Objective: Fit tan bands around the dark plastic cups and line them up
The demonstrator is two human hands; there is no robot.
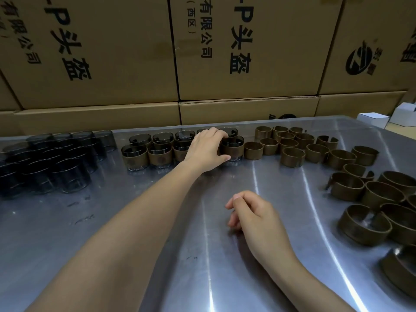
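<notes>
My left hand [206, 147] reaches far across the table and grips a dark cup with a tan band [233, 147], which stands at the right end of the front row of banded cups [157, 152]. A second row of banded cups stands behind it, partly hidden by my hand. My right hand [252, 212] rests near the table's middle, fingers loosely curled with nothing in them. Several bare dark cups [56, 163] stand clustered at the left. Loose tan bands [292, 146] lie scattered at the right.
The metal table [157, 221] is shiny and grey. More tan bands [364, 224] lie along its right edge. Stacked cardboard boxes [225, 52] form a wall right behind the table. Small white boxes [373, 121] sit at the back right.
</notes>
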